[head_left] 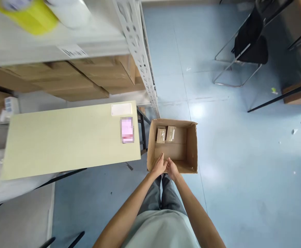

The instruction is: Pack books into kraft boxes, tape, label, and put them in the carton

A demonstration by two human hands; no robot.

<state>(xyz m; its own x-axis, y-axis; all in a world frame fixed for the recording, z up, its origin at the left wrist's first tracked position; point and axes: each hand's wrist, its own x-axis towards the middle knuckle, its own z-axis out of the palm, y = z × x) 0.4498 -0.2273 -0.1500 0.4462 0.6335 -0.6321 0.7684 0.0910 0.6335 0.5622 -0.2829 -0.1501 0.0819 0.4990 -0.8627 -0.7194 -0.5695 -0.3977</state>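
An uncovered cardboard box [191, 146] stands on the floor in front of my legs. Two small brown cartons, the left one [161, 135] and the right one [170, 133], lie inside it towards the back left, with clear tape on them. Over the box's near wall, my left hand [158, 166] has its fingers stretched forward, and nothing shows in it. Close beside it, my right hand [172, 168] is slightly cupped with its fingers extended; I see nothing held there either. The fingertips of the two hands nearly meet.
Left of the box is a pale yellow table [70, 137] bearing a white card [121, 109] and a pink-and-purple blurred item [127, 130]. Behind it, a white metal shelf post [137, 44] rises beside large cartons [101, 74]. A black chair [251, 48] stands far right.
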